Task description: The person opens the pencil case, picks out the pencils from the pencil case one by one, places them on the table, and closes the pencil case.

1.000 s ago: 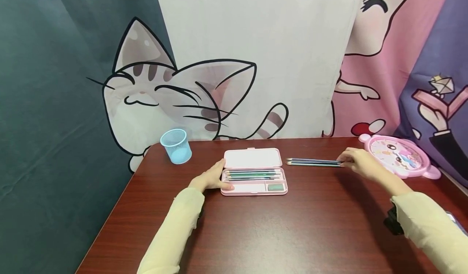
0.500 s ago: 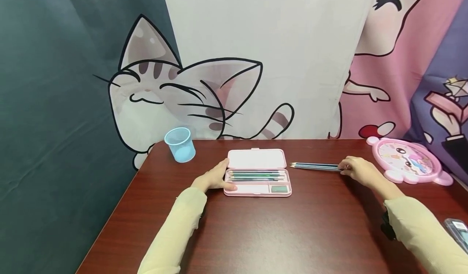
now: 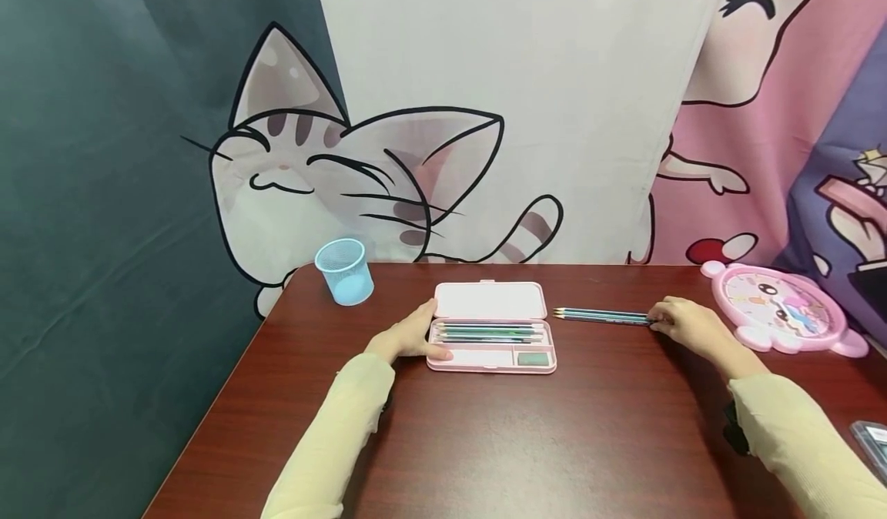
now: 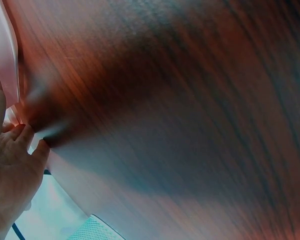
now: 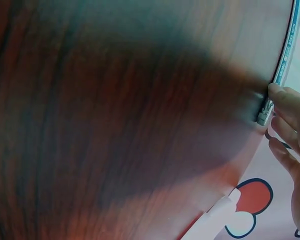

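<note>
A pink pencil case lies with its lid laid back, several pencils in its long compartment and a grey-green eraser in a small one. My left hand rests at the case's left end, thumb over the front corner and fingers reaching toward the lid. In the left wrist view, the case's side shows beside the thumb. My right hand pinches the eraser ends of a few pencils lying side by side, tips pointing left toward the case. In the right wrist view, thumb and forefinger meet around a pencil.
A blue mesh cup stands at the table's back left. To the right of my right hand lies a pink clock with a cartoon face. A grey-edged object is cut off at the right edge. Printed fabric hangs behind the brown table.
The head view has shifted, moving the whole scene slightly to the right. The pencils in my right hand have drawn closer together and now lie tilted slightly. My left hand stays on the case.
</note>
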The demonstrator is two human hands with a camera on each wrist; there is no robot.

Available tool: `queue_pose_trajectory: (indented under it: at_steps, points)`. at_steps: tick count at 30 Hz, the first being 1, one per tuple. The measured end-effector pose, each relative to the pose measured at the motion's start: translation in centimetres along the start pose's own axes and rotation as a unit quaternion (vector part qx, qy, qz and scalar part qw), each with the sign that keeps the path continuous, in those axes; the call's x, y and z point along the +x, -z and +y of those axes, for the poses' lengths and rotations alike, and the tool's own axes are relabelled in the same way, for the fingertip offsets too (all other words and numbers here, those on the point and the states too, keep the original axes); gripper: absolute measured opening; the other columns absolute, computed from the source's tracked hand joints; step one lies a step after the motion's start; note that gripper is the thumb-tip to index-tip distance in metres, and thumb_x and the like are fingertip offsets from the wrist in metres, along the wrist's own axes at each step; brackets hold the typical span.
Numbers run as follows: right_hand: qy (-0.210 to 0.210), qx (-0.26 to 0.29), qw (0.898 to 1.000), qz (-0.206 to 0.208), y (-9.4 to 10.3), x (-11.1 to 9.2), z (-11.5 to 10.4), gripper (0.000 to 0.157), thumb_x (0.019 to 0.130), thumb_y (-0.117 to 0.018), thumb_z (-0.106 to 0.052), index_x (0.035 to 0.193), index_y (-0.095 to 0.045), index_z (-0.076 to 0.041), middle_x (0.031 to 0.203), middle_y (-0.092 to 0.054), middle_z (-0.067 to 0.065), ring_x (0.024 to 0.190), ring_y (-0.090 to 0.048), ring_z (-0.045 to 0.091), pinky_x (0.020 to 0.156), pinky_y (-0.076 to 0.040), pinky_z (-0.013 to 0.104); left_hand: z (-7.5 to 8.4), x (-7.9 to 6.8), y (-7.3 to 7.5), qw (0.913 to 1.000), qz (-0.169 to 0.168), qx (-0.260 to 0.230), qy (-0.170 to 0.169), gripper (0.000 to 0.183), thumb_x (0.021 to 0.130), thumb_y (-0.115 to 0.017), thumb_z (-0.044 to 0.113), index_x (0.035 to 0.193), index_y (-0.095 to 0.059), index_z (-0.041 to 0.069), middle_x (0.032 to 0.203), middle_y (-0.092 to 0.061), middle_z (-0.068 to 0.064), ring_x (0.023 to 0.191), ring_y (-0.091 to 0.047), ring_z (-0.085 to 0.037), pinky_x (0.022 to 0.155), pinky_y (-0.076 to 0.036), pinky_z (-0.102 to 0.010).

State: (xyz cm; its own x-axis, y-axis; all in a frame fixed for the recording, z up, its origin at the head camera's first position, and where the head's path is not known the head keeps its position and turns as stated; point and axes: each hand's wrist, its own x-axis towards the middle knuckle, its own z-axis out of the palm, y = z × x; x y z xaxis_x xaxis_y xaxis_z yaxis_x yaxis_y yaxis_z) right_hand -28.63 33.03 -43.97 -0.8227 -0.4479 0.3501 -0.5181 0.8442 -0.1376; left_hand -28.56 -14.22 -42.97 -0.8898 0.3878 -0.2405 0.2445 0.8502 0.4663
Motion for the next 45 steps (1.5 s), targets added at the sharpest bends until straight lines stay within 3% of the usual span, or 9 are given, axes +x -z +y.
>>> queue_pose_trajectory:
  at_steps: [9, 15, 18, 27, 33, 41, 45]
  points:
    - [-0.032, 0.016, 0.999, 0.006, 0.2, 0.1, -0.9, 0.013, 0.069, -0.073, -0.007, 0.08, -0.067, -0.005, 0.068, -0.057, 0.001, 0.063, -0.054, 0.018, 0.055, -0.043, 0.032, -0.1, -0.1, -0.2, 0.9999, -0.005, -0.012, 0.005, 0.108, 0.072, -0.075, 0.041, 0.146, -0.009, 0.0, 0.153, -0.012, -0.016, 0.141, -0.014, -0.027, 0.113, -0.02, -0.044]
    - [-0.045, 0.057, 0.997, 0.005, 0.5, 1.6, -3.1, 0.015, 0.074, -0.072, -0.01, 0.086, -0.067, -0.004, 0.079, -0.064, 0.008, 0.076, -0.062, 0.029, 0.065, -0.048, 0.043, -0.3, 0.0, -0.3, 0.9999, 0.003, -0.015, -0.002, 0.107, 0.072, -0.076, 0.039, 0.145, -0.01, -0.001, 0.153, -0.013, -0.017, 0.141, -0.015, -0.028, 0.114, -0.019, -0.042]
    - [-0.04, 0.073, 0.996, -0.008, 0.0, 2.6, -4.6, 0.016, 0.075, -0.071, -0.012, 0.089, -0.067, -0.004, 0.083, -0.065, 0.009, 0.078, -0.061, 0.028, 0.069, -0.048, 0.045, -0.4, 0.0, -0.3, 0.9998, 0.006, -0.017, 0.0, 0.107, 0.072, -0.076, 0.039, 0.146, -0.009, -0.001, 0.153, -0.013, -0.017, 0.141, -0.015, -0.027, 0.113, -0.02, -0.043]
    - [0.044, 0.115, 0.992, -0.024, -2.8, 4.8, -10.1, 0.015, 0.077, -0.072, -0.015, 0.088, -0.067, -0.006, 0.081, -0.065, 0.001, 0.076, -0.062, 0.016, 0.068, -0.05, 0.034, -0.4, -0.1, -0.4, 0.9997, 0.005, -0.022, 0.006, 0.107, 0.072, -0.075, 0.04, 0.146, -0.009, 0.0, 0.153, -0.013, -0.015, 0.141, -0.016, -0.027, 0.112, -0.021, -0.044]
    - [0.062, 0.134, 0.988, -0.053, -3.8, 6.0, -13.2, 0.018, 0.079, -0.07, -0.019, 0.093, -0.068, -0.007, 0.083, -0.064, -0.002, 0.077, -0.061, 0.011, 0.067, -0.05, 0.03, -0.3, -0.1, -0.3, 0.9998, 0.002, -0.022, 0.002, 0.107, 0.072, -0.075, 0.041, 0.146, -0.009, 0.0, 0.153, -0.012, -0.015, 0.141, -0.015, -0.027, 0.113, -0.021, -0.043]
    - [0.121, 0.09, 0.987, -0.048, -4.5, 6.8, -15.1, 0.01, 0.081, -0.067, -0.014, 0.089, -0.07, -0.008, 0.083, -0.067, 0.0, 0.077, -0.063, 0.013, 0.069, -0.049, 0.031, 0.0, -0.2, -0.1, 0.9998, 0.001, -0.019, -0.007, 0.107, 0.073, -0.074, 0.041, 0.145, -0.009, -0.002, 0.153, -0.012, -0.017, 0.141, -0.014, -0.028, 0.114, -0.018, -0.041]
    - [0.127, 0.092, 0.986, -0.058, -4.5, 7.3, -15.5, 0.012, 0.08, -0.067, -0.011, 0.09, -0.07, -0.005, 0.084, -0.07, 0.003, 0.077, -0.065, 0.014, 0.069, -0.051, 0.032, -0.1, -0.3, -0.1, 0.9998, -0.003, -0.021, 0.002, 0.107, 0.073, -0.074, 0.042, 0.146, -0.008, 0.0, 0.154, -0.011, -0.015, 0.142, -0.013, -0.026, 0.114, -0.018, -0.041]
